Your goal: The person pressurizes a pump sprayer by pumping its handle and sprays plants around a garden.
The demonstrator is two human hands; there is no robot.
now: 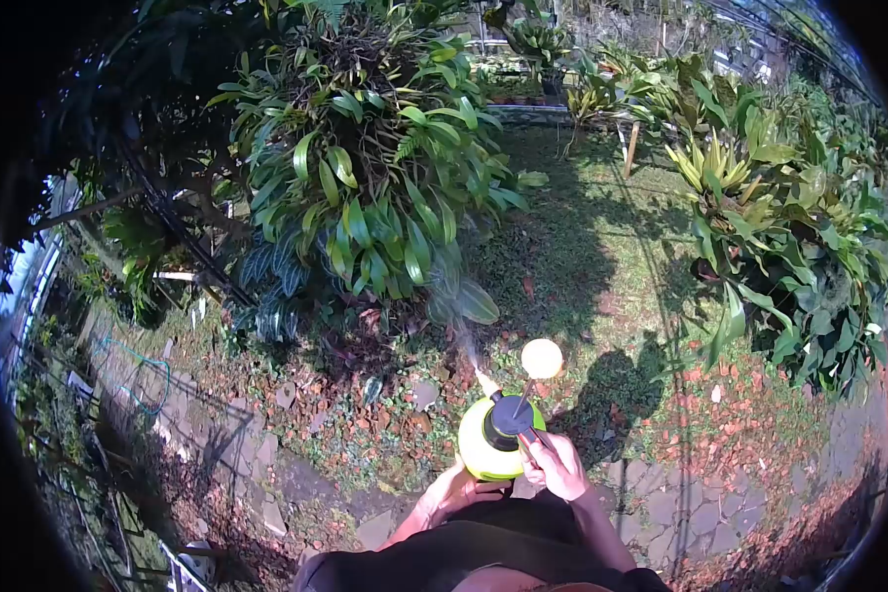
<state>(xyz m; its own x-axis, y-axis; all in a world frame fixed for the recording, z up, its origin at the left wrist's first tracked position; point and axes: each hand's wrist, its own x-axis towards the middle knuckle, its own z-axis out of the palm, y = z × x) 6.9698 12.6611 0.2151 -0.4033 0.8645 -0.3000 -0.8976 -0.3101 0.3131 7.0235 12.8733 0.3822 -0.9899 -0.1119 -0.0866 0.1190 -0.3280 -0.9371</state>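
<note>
A lime-green pump sprayer [472, 444] with a dark top and a round pale pump knob [542, 359] is held in front of my body. My left hand [456, 488] cups the lower left side of its tank. Around the handle at the right of the dark head, my right hand [556, 466] is closed, its thumb on top. From the pale nozzle [485, 381] a fine mist [464, 335] rises toward the large leafy plant [365, 197] ahead. The underside of the tank and some of my fingers are hidden.
Another dense plant [760, 227] stands at the right. Grass [602, 227] runs between the plants, with stone paving [701, 508] and reddish rubble nearer my feet. A thin teal hose [168, 380] lies at the left, near dark slanting branches [168, 222].
</note>
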